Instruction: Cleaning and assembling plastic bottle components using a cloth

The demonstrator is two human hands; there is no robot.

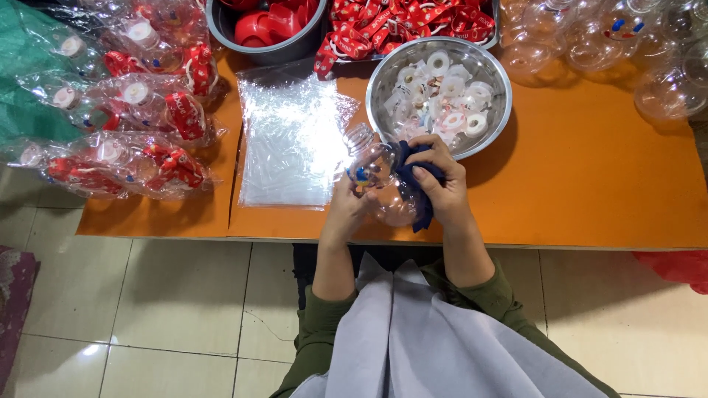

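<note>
My left hand [346,210] holds a clear plastic bottle [372,166] with a threaded neck and small blue and red printed marks, above the front edge of the orange table [590,184]. Pressed against the bottle's right side is a dark blue cloth [414,184], gripped by my right hand [439,184]. Both hands are close together just in front of a steel bowl [383,70] full of white round lids.
A flat stack of clear plastic bags [287,140] lies left of my hands. Bagged bottles with red parts [155,110] pile at the left. Red straps [398,22] and a bowl of red caps [265,29] stand behind. Empty clear bottles [627,51] crowd the far right.
</note>
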